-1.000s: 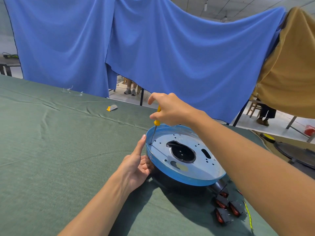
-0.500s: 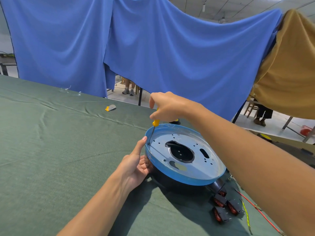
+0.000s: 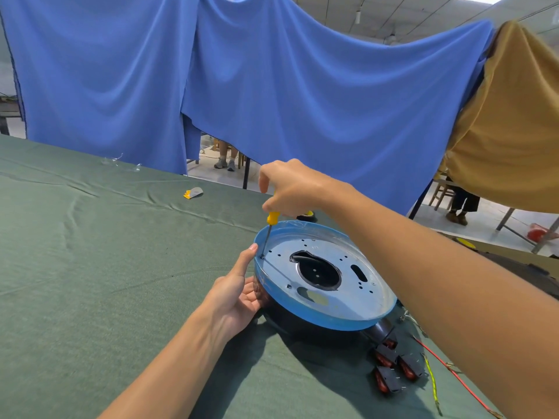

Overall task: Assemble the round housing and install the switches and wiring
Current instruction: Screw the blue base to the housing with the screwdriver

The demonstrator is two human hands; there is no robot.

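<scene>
The round housing (image 3: 357, 313) lies on the green cloth, a silver plate with a blue film-covered rim over a black body. My right hand (image 3: 292, 189) is shut on a yellow-handled screwdriver (image 3: 270, 225), held upright with its tip at a hole near the plate's left edge. My left hand (image 3: 234, 293) cups the housing's left side, the index finger pressed up along the rim beside the screwdriver tip. Three black rocker switches (image 3: 396, 365) with red faces lie on the cloth at the housing's near right. A red wire (image 3: 447, 365) and a yellow-green wire (image 3: 432, 382) trail beside them.
A small yellow and grey piece (image 3: 193, 193) lies on the green table (image 3: 90, 282) far left of the housing. Blue curtain (image 3: 272, 86) and tan cloth (image 3: 514, 131) hang behind the table's far edge. People's legs show under the curtains. A dark round object (image 3: 526, 276) sits at the right.
The screwdriver stays at the same hole while my right hand's fingers shift on the handle, turning it. My left hand keeps its hold. The view has drifted slightly, showing more of the wires.
</scene>
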